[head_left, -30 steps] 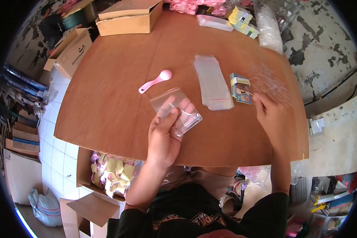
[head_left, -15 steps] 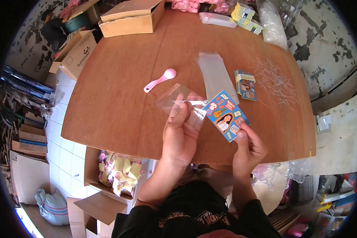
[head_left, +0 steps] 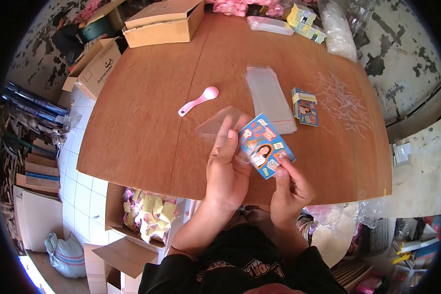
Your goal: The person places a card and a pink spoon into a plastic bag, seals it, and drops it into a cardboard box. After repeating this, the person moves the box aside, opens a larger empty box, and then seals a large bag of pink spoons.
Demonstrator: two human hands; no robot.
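Note:
My left hand (head_left: 229,169) holds a clear plastic bag (head_left: 219,122) between thumb and fingers, over the near part of the table. In my right hand (head_left: 290,188) a blue printed card (head_left: 266,146) with a portrait on it is pinched at its lower right corner. The card's left part overlaps the bag's opening beside my left thumb. Beyond my hands lies a pile of clear plastic bags (head_left: 271,100). A banded stack of the same cards (head_left: 305,107) sits to its right. A pink spoon (head_left: 199,100) rests on the table to the left.
Thin clear strips (head_left: 345,105) are scattered on the table's (head_left: 142,122) right side. A cardboard box (head_left: 159,29) and yellow packs (head_left: 304,22) stand at the back. Below the near left edge is a box of tagged pink items (head_left: 149,213). A person (head_left: 66,36) sits at far left.
My right hand has brought the card leftward, so it now overlaps the bag in my left hand. The spoon, stacks and strips lie as before.

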